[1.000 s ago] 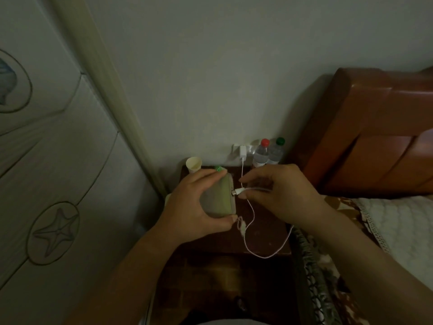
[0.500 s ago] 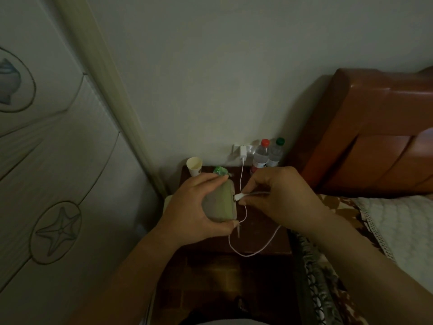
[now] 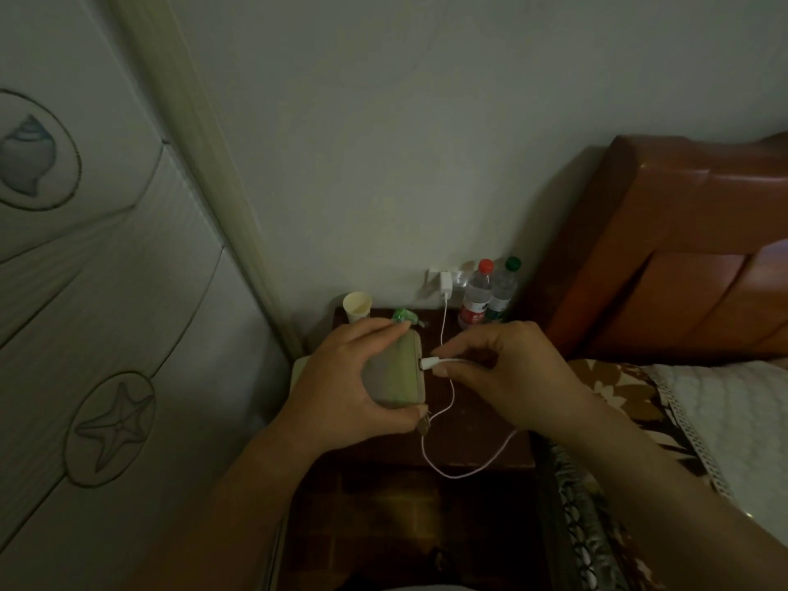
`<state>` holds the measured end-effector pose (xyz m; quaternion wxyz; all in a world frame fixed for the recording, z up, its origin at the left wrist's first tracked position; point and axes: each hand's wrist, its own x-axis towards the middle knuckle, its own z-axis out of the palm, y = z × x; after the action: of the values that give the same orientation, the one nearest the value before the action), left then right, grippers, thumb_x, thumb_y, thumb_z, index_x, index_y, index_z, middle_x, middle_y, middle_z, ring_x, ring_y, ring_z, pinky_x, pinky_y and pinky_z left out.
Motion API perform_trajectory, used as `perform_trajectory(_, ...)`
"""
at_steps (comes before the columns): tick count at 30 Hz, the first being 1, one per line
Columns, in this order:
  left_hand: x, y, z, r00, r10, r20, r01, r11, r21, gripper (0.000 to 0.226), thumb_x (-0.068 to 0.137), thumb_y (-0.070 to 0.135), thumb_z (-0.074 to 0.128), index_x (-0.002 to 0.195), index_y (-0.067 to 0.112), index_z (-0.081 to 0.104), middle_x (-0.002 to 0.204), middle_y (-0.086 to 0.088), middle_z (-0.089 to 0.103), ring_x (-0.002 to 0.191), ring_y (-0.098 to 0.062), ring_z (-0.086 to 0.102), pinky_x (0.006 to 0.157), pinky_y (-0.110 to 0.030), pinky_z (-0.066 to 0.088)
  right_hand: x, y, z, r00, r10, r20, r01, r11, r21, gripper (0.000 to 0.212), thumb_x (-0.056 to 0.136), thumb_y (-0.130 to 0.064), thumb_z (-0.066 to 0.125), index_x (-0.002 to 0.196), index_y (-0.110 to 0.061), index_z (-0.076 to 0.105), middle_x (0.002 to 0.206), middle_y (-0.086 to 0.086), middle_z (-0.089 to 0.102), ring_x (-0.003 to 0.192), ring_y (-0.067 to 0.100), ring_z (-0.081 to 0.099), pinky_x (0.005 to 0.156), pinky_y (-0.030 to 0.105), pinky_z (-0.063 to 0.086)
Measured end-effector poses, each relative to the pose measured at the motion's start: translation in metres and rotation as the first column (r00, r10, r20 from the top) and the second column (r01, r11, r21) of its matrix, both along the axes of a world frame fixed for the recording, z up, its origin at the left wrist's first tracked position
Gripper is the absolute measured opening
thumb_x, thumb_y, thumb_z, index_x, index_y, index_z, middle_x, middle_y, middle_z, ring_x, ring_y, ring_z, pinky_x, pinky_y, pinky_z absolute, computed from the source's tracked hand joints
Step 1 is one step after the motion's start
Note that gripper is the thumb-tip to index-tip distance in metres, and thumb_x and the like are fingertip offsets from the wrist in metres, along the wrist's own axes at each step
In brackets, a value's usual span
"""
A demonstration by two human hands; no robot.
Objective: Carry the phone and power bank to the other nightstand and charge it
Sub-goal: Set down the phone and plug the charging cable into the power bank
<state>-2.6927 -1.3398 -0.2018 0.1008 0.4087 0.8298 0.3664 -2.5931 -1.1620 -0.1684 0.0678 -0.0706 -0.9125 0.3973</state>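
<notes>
both hands meet: left hand (image 3: pixel 341 386) grips phone (image 3: pixel 394 373), right hand (image 3: pixel 511 377) pinches cable plug (image 3: pixel 430 362) beside it.

Two hands: left (image 3: pixel 341 386), right (image 3: pixel 507 377). One pale green device (image 3: pixel 394 373) in the left; one white cable (image 3: pixel 447 420) in the right. Beyond the hands: two bottles (image 3: pixel 475 298) (image 3: pixel 505 287), one paper cup (image 3: pixel 357 305), one wall charger (image 3: pixel 445 282).

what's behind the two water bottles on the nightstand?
Behind the two water bottles: plain wall and a white outlet plate, partly covered by them. The white charger plugs in just left.
</notes>
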Motion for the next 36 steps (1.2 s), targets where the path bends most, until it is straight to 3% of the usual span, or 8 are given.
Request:
perform_trajectory(8, -0.002, -0.006, -0.001, 1.0, -0.008, -0.004, 0.008, 1.0, 0.01, 0.091, 0.049, 0.059, 0.074, 0.131, 0.03, 0.046, 0.133, 0.014, 0.045, 0.122, -0.004, 0.039, 0.099, -0.025, 0.031, -0.001, -0.008, -0.006, 0.999, 0.015, -0.045, -0.014, 0.999, 0.033, 0.013, 0.08, -0.024, 0.07, 0.092, -0.023, 0.072, 0.084, -0.014, 0.069, 0.078, -0.004, 0.062, 0.071, 0.014, 0.051)
perform_trajectory(13, -0.007, -0.017, -0.008, 1.0, 0.008, 0.025, -0.008, 1.0, 0.021, 0.091, 0.047, 0.056, 0.078, 0.13, 0.031, 0.047, 0.127, 0.018, 0.045, 0.117, 0.0, 0.04, 0.096, -0.021, 0.032, -0.011, -0.017, -0.009, 0.995, 0.084, -0.063, -0.081, 0.996, 0.048, 0.012, 0.079, -0.021, 0.071, 0.09, -0.019, 0.072, 0.084, -0.011, 0.069, 0.078, -0.006, 0.06, 0.07, 0.006, 0.045)
perform_trajectory(21, -0.021, -0.025, -0.019, 0.996, 0.022, 0.082, -0.026, 0.999, 0.048, 0.089, 0.048, 0.053, 0.081, 0.128, 0.03, 0.05, 0.13, 0.013, 0.049, 0.12, -0.003, 0.044, 0.1, -0.033, 0.04, -0.025, -0.029, -0.024, 0.994, 0.064, -0.092, -0.063, 0.998, 0.016, 0.012, 0.079, -0.02, 0.07, 0.091, -0.02, 0.072, 0.086, -0.01, 0.07, 0.08, -0.011, 0.059, 0.071, 0.004, 0.043)
perform_trajectory(27, -0.035, -0.015, -0.028, 0.999, -0.03, 0.024, 0.031, 0.999, -0.035, 0.093, 0.049, 0.056, 0.079, 0.132, 0.032, 0.044, 0.136, 0.011, 0.044, 0.124, -0.007, 0.039, 0.104, -0.038, 0.036, -0.021, -0.019, -0.043, 0.993, -0.053, -0.106, 0.051, 0.998, -0.024, 0.018, 0.079, -0.02, 0.07, 0.097, -0.019, 0.071, 0.08, -0.03, 0.057, 0.078, -0.015, 0.057, 0.067, 0.002, 0.042)
perform_trajectory(34, -0.052, 0.02, -0.041, 0.996, -0.079, -0.03, 0.076, 0.993, -0.094, 0.094, 0.051, 0.056, 0.079, 0.134, 0.031, 0.042, 0.136, 0.012, 0.04, 0.121, 0.0, 0.029, 0.097, -0.026, 0.025, -0.026, 0.019, -0.057, 0.99, -0.12, -0.076, 0.117, 0.992, -0.042, 0.012, 0.079, -0.022, 0.071, 0.091, -0.025, 0.071, 0.08, -0.013, 0.068, 0.075, 0.001, 0.062, 0.067, 0.016, 0.051)
perform_trajectory(36, -0.059, 0.033, -0.047, 0.997, -0.068, -0.039, 0.064, 0.993, -0.104, 0.094, 0.05, 0.059, 0.078, 0.133, 0.03, 0.044, 0.136, 0.01, 0.041, 0.117, 0.002, 0.026, 0.096, -0.026, 0.024, -0.029, 0.036, -0.065, 0.99, -0.13, -0.062, 0.127, 0.991, -0.046, 0.012, 0.08, -0.021, 0.07, 0.091, -0.026, 0.071, 0.08, -0.017, 0.067, 0.076, 0.001, 0.062, 0.068, 0.016, 0.051)
